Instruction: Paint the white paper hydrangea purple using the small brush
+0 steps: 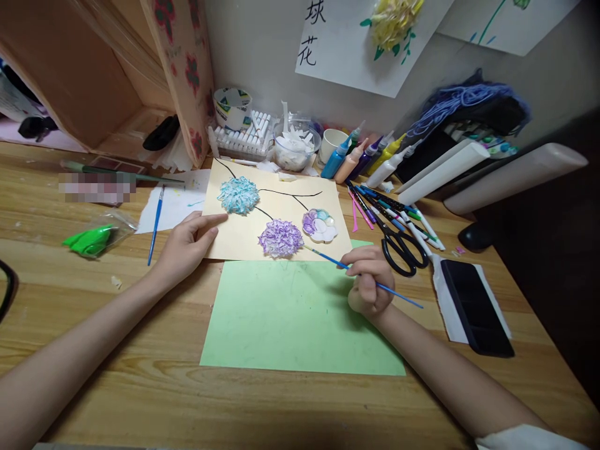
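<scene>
My right hand (370, 281) is closed round a thin blue paintbrush (394, 292). The brush's tip is at the right edge of a purple and white paper-scrap flower (280, 238). That flower sits on a cream sheet (234, 240) with drawn black stems, beside a blue and white flower (238, 195). A flower-shaped paint palette (320, 225) with purple and blue paint rests at the sheet's right side. My left hand (190, 244) lies on the sheet's left edge, fingers stretched out, holding nothing. Under the cream sheet's lower edge lies a green sheet (300, 325).
Black scissors (404, 250) and several pens lie at the right, near a black phone-like object (475, 306). Paint bottles (334, 161), a bowl of paper scraps (296, 147) and markers (244, 134) line the back. At the left are another paintbrush (156, 225) and a green bag (89, 242).
</scene>
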The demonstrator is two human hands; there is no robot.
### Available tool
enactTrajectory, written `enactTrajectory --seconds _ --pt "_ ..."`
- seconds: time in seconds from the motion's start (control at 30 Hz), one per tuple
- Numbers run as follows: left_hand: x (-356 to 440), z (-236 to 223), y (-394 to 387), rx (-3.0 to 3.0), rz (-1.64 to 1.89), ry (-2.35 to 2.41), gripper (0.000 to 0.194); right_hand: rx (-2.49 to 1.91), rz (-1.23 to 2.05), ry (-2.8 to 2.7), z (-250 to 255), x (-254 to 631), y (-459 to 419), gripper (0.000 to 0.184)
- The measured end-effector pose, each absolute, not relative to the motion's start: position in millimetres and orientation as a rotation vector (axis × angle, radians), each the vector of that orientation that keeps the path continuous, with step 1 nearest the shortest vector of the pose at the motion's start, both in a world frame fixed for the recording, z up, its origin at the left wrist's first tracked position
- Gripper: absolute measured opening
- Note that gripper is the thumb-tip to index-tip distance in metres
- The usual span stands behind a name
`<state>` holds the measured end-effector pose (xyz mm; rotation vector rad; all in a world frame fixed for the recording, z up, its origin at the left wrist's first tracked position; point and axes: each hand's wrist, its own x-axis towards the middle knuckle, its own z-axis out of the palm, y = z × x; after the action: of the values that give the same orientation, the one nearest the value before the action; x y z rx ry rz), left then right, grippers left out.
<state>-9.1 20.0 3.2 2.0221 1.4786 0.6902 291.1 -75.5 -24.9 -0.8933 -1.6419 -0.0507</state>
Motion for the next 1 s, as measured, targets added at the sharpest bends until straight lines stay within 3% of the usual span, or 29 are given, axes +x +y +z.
enactTrajectory --seconds 0.2,0.6,1.0 --pt "-10 0 21 2.047 0.701 1.485 0.037 -1.127 0.013 -1.359 -27 305 -58 0.027" --pt "-12 -1 22 2.029 0.721 1.456 0.04 -1.228 0.205 -1.392 -32 308 -55 0.03" --pt "-10 2 21 2.005 0.706 1.471 0.04 -1.02 0.136 -1.329 -27 301 -64 0.021"
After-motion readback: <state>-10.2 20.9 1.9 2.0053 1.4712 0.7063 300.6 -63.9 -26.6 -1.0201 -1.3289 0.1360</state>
